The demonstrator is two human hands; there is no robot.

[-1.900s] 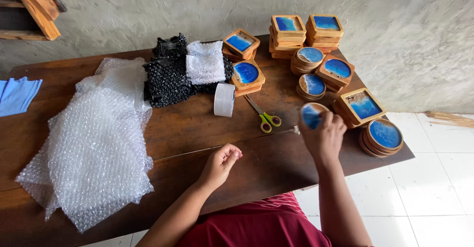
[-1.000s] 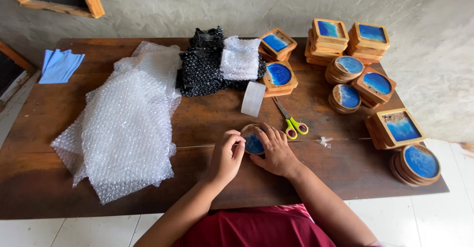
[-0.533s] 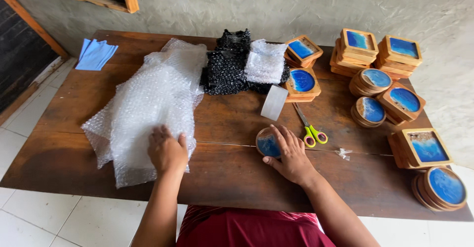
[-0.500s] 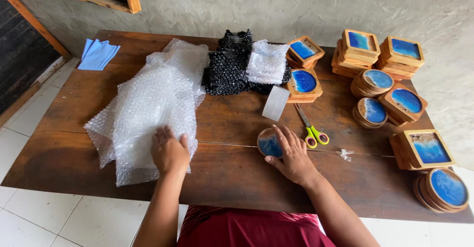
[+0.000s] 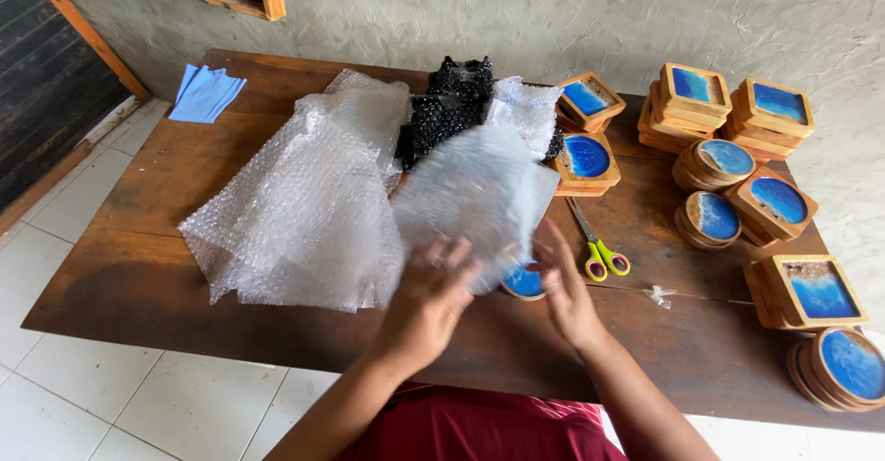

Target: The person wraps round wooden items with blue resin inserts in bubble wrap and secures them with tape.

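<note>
A dark wooden tabletop [image 5: 166, 184] stands against a rough grey plastered wall, over a floor of pale tiles.

The left hand [image 5: 426, 306] holds up a single sheet of bubble wrap [image 5: 475, 198] by its lower edge, fingers spread and pressed into the film, so its grip is grasping the sheet. The right hand [image 5: 567, 288] is at the sheet's right lower edge with fingers loosely extended; whether its grip actually pinches the film I cannot tell, as the hand is blurred. The sheet hangs tilted above the tabletop, in front of the person, and partly covers what lies behind it.

Just under the sheet's lower edge, between the two hands, a round wooden coaster with blue resin [image 5: 525, 282] lies flat on the tabletop. Just to its right lie scissors with yellow handles [image 5: 597, 251].

To the left a loose pile of bubble wrap [image 5: 295, 203] spreads over the wood. Behind the raised sheet sits a black bubble-wrap bundle [image 5: 447, 111]. Stacks of round and square blue coasters [image 5: 737, 161] crowd the right side. A blue cloth [image 5: 205, 92] lies at the far left corner.
</note>
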